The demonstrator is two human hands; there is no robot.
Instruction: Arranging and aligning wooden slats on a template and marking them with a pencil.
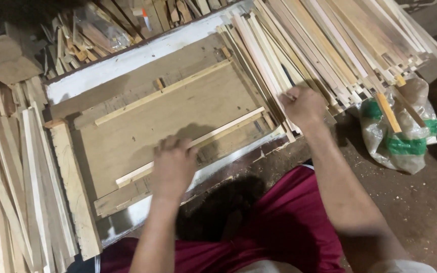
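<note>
My left hand (173, 164) rests palm down on a thin pale wooden strip (228, 127) that lies along the near side of a flat wooden board (168, 114). A second pale strip (163, 92) lies along the board's far side. My right hand (303, 105) reaches to the right and closes its fingers on the near end of a pale strip in a big slanted pile of wooden strips (324, 45). The board sits on a low workbench with a white painted edge (127, 60).
Another pile of pale strips (16, 192) lies at the left. A box of wood offcuts (102, 30) stands behind the bench. A clear plastic bag with green bands (403, 136) sits on the dirt floor at the right. My red shirt fills the bottom.
</note>
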